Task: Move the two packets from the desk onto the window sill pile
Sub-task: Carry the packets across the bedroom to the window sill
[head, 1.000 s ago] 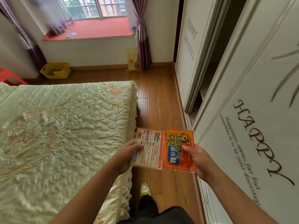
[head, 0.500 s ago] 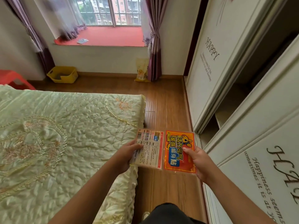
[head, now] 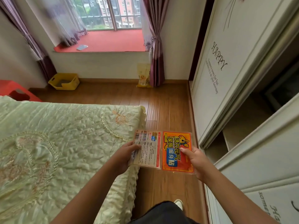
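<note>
I hold two flat packets side by side at waist height above the floor strip beside the bed. My left hand [head: 125, 156] grips the pale packet [head: 148, 151], whose printed back faces up. My right hand [head: 195, 160] grips the orange packet [head: 175, 151] with yellow and blue lettering. Far ahead lies the red window sill [head: 116, 40], with a small grey pile of packets [head: 82, 47] near its left end.
A bed with a pale green quilt [head: 56, 151] fills the left. White wardrobe doors [head: 226, 78] line the right, one slid open. A wooden floor aisle [head: 165, 107] runs to the window wall. A yellow basket [head: 64, 81], a red stool [head: 14, 91], a yellow bag [head: 143, 75] and purple curtains stand there.
The view has advanced along the aisle toward the window; the sill looks larger and nearer. Both hands keep the same grip on the packets.
</note>
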Action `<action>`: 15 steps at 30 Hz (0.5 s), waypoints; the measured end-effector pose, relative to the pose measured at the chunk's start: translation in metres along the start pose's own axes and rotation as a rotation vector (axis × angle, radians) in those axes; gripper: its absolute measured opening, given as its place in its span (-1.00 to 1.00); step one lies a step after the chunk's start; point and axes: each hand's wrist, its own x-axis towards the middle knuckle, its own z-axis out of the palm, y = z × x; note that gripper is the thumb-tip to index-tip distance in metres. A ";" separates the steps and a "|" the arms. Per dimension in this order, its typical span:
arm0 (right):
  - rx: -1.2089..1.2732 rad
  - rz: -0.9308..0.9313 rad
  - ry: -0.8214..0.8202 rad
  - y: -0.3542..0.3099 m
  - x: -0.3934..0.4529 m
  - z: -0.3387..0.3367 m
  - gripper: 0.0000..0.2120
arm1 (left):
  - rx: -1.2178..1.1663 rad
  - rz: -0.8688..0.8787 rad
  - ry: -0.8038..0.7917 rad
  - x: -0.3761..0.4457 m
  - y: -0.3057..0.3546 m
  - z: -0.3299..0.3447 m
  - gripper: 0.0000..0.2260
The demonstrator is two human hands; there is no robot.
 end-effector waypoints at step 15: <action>-0.042 0.026 -0.056 -0.096 0.128 -0.003 -0.82 | -0.006 0.009 0.018 0.108 0.084 0.011 -0.76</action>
